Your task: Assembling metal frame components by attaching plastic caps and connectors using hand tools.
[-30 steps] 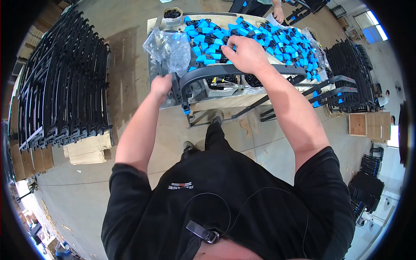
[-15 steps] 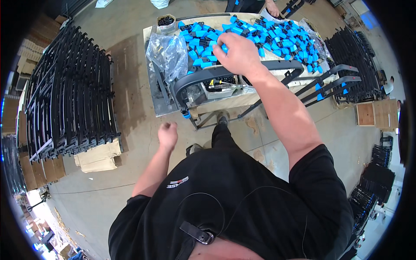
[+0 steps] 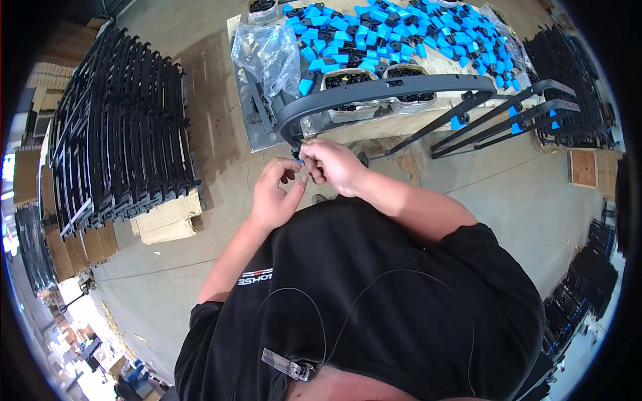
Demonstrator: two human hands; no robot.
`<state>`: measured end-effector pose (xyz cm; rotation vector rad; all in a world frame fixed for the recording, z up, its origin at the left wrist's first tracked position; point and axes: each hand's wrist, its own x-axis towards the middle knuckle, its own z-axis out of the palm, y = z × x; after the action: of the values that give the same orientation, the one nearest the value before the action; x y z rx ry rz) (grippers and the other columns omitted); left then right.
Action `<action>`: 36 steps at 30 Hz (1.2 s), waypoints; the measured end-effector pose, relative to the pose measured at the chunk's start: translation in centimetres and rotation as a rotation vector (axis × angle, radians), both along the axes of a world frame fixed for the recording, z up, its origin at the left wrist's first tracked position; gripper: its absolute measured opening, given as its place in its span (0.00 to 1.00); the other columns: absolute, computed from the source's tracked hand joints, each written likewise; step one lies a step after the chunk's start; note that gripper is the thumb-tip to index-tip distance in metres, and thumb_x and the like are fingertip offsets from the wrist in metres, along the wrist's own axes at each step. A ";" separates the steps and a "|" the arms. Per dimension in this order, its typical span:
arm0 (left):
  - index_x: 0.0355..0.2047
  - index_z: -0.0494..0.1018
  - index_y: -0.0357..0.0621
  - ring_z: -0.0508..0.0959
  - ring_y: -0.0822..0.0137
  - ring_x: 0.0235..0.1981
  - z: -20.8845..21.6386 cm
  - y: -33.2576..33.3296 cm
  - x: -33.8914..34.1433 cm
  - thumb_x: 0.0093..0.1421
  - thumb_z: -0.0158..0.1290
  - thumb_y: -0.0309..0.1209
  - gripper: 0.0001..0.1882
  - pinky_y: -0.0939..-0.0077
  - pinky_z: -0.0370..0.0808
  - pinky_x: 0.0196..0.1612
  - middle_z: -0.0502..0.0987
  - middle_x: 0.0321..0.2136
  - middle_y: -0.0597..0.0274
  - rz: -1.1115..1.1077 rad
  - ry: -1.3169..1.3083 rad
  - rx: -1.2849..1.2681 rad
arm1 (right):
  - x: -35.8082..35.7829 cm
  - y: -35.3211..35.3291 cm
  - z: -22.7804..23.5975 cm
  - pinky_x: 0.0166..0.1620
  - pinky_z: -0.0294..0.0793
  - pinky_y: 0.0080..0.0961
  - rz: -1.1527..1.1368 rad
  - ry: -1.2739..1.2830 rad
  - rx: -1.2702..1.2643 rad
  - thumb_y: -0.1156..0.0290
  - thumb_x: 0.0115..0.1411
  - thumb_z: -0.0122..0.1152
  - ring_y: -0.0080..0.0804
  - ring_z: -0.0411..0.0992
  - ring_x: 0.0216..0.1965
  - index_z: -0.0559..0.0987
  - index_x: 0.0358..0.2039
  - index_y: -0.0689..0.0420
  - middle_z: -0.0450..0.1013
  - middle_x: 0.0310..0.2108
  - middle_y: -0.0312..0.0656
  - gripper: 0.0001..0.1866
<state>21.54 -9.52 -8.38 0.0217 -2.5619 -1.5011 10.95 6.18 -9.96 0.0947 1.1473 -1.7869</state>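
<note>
In the head view both hands meet at the near end of a curved black plastic arm (image 3: pixel 374 90) that overhangs the table edge (image 3: pixel 249 127). The right hand (image 3: pixel 331 164) pinches a small blue clip (image 3: pixel 298 160) against that end. The left hand (image 3: pixel 274 194) touches it from below, fingers curled, seemingly holding nothing. Beyond the grip lie a clear plastic bag (image 3: pixel 267 53) and heaped blue clips (image 3: pixel 401 30).

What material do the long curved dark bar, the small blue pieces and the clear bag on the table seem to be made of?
Curved bar: probably moulded plastic or coated metal, matte dark grey, even surface. Blue pieces: likely plastic, uniform bright colour, identical shapes. Bag: thin clear plastic film, crinkled and glossy.
</note>
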 end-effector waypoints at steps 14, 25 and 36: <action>0.34 0.82 0.44 0.74 0.59 0.39 0.5 1.0 -0.6 0.48 0.68 0.25 0.12 0.65 0.73 0.43 0.75 0.34 0.62 -0.051 0.123 -0.335 | 1.1 0.8 -0.4 0.51 0.74 0.43 -0.089 -0.194 -0.250 0.49 0.71 0.50 0.41 0.76 0.47 0.75 0.49 0.57 0.75 0.46 0.50 0.23; 0.30 0.80 0.44 0.78 0.56 0.37 -0.5 0.6 -0.5 0.46 0.68 0.24 0.11 0.64 0.75 0.42 0.80 0.33 0.59 0.029 0.215 -0.272 | 1.6 3.0 -2.6 0.43 0.79 0.34 0.089 0.024 -0.100 0.66 0.69 0.57 0.35 0.78 0.40 0.78 0.44 0.62 0.78 0.39 0.45 0.12; 0.31 0.79 0.39 0.80 0.54 0.33 -2.8 0.0 -1.7 0.55 0.66 0.29 0.08 0.63 0.77 0.38 0.80 0.31 0.54 0.038 -0.116 -0.127 | 0.1 1.4 -6.2 0.33 0.80 0.26 -0.010 0.233 0.048 0.72 0.66 0.59 0.27 0.77 0.31 0.80 0.41 0.65 0.78 0.30 0.42 0.09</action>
<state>19.84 -9.55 -11.20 0.1445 -2.7264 -1.3585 11.09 7.63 -16.13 -0.0824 1.3567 -1.8147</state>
